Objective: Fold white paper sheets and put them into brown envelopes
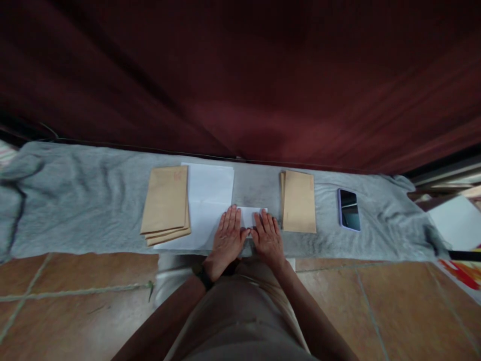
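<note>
Both my hands lie flat, fingers stretched out, on a small folded white paper (252, 215) on the grey cloth (82, 210). My left hand (227, 239) covers the paper's left part and my right hand (267, 236) covers its right part; their thumbs nearly meet. A black band shows on my left wrist. To the left lies a stack of white sheets (210, 193), with a pile of brown envelopes (166, 204) partly on it. Right of my hands sits a second pile of brown envelopes (298, 201).
A phone (349, 209) with a purple case lies face up on the cloth at the right. A dark red curtain (240, 75) hangs behind the cloth. Brown floor tiles (75, 306) run in front. White and coloured papers (456, 225) lie at the far right.
</note>
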The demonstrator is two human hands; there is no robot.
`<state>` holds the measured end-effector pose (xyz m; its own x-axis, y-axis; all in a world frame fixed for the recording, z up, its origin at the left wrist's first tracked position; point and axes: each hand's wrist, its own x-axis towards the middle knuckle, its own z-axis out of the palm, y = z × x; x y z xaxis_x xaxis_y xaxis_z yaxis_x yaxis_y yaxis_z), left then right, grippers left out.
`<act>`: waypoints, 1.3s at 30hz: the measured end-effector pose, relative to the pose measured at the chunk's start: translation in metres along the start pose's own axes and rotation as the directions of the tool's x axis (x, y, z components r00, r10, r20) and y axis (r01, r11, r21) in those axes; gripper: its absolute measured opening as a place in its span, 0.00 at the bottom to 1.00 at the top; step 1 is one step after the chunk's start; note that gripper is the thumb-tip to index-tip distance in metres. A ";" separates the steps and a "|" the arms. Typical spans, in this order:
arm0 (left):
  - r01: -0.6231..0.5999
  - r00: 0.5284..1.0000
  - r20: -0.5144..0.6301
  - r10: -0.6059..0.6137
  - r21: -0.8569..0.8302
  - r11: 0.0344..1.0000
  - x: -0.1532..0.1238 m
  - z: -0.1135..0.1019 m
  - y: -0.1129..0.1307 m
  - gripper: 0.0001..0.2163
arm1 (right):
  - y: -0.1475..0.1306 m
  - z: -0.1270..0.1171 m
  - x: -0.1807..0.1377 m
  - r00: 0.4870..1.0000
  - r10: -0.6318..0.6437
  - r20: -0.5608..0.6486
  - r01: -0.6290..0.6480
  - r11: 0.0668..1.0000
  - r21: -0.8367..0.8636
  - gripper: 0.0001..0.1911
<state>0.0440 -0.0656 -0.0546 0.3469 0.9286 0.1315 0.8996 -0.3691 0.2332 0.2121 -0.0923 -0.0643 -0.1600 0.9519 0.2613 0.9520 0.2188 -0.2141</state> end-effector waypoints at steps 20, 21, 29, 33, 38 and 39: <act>0.052 0.999 -0.016 -0.051 0.016 0.999 -0.003 -0.002 0.003 0.31 | -0.007 -0.014 -0.053 0.997 -0.075 0.024 0.074 0.997 0.028 0.33; 0.047 0.999 -0.016 -0.047 0.015 0.999 -0.003 -0.002 0.003 0.31 | -0.006 -0.015 -0.055 0.997 -0.071 0.028 0.070 0.997 0.026 0.33; 0.024 0.998 -0.061 -0.027 -0.061 0.998 -0.002 0.004 -0.001 0.33 | 0.008 -0.029 -0.064 0.993 -0.043 0.110 0.042 0.999 0.006 0.33; 0.005 0.997 -0.082 -0.013 -0.089 0.996 -0.001 0.005 -0.003 0.36 | 0.011 -0.036 -0.067 0.994 -0.028 0.107 0.026 0.999 0.021 0.32; -0.005 0.996 -0.088 -0.003 -0.096 0.995 0.000 0.002 -0.003 0.36 | 0.001 -0.037 -0.040 0.997 -0.014 0.081 0.008 0.997 0.073 0.30; -0.004 0.996 -0.091 -0.005 -0.097 0.995 0.000 0.002 -0.003 0.36 | -0.002 -0.035 -0.031 0.996 -0.012 0.094 0.004 0.996 0.087 0.29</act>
<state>0.0423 -0.0648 -0.0574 0.3172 0.9230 0.2180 0.8681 -0.3751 0.3251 0.2242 -0.1300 -0.0390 -0.1953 0.9651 0.1745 0.9252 0.2404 -0.2937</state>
